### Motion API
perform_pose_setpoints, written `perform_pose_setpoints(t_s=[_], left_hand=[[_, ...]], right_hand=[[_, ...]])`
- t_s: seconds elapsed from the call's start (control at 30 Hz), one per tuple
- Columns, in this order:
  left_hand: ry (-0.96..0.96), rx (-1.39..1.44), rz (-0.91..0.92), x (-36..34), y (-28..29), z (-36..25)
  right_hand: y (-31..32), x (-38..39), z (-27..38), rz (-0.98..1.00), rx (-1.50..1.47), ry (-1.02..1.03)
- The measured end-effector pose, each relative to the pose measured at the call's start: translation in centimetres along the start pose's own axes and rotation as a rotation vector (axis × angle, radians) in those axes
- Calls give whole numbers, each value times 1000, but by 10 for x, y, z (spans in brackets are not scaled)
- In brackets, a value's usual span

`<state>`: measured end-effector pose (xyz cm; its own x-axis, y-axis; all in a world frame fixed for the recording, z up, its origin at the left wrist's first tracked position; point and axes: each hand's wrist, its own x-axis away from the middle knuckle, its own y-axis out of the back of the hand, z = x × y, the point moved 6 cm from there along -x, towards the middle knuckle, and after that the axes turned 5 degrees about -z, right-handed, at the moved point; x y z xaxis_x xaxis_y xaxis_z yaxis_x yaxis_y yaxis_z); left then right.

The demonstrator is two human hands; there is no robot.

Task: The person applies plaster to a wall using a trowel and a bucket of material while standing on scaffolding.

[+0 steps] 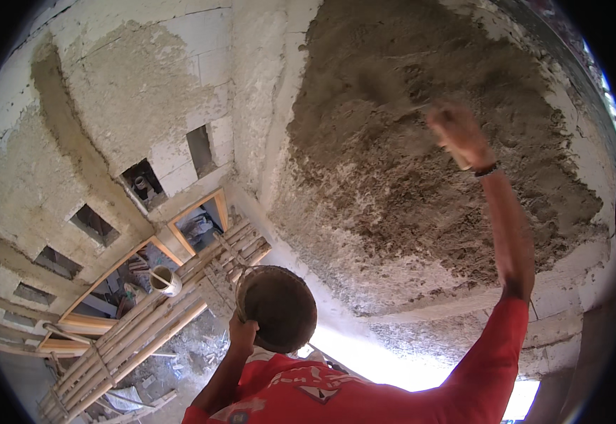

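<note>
Left hand (pixel 243 333) clamped on its rim, you had the round bucket (pixel 302 297) right up by your red shirt (pixel 364 399), and there, high on the right, your blurred right hand (pixel 461 136) gripped a pale handle (pixel 458 158) before the rough, dark plaster (pixel 364 134); contact, I couldn't tell!

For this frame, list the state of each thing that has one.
Left hand: closed on the bowl's rim
Bowl: held, open-topped, smeared inside
Right hand: raised, blurred, closed round a handle
Handle: gripped; tool head unclear
Dark plaster: rough, uneven
White bucket: open-topped
Poles: lying side by side
</note>
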<state>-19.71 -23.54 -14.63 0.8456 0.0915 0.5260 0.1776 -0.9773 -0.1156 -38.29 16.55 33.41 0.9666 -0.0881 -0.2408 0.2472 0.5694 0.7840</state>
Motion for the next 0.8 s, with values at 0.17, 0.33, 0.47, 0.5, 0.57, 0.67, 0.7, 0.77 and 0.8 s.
perform_pose_setpoints(t_s=[0.17,0.33,0.47,0.5,0.57,0.67,0.7,0.77,0.8], left_hand=[[-10,19,-62,11,-8,1],[-22,38,5,19,-30,-12],[-48,45,65,15,-46,-17],[-51,79,88,16,-53,-25],[11,-5,115,16,-57,-29],[-86,-91,145,7,-68,-36],[-89,-70,144,8,-70,-42],[-109,-21,158,16,-77,-63],[-131,3,149,16,-79,-64]], right_hand=[[73,47,-8,-292,270,65],[-73,128,-52,459,21,-28],[-185,215,-53,599,612,428],[-205,221,-51,553,671,489],[-242,238,-50,469,767,612],[-286,246,-77,397,903,604],[-293,246,-85,415,852,591],[-298,256,-107,600,577,415],[-299,258,-112,681,441,329]])
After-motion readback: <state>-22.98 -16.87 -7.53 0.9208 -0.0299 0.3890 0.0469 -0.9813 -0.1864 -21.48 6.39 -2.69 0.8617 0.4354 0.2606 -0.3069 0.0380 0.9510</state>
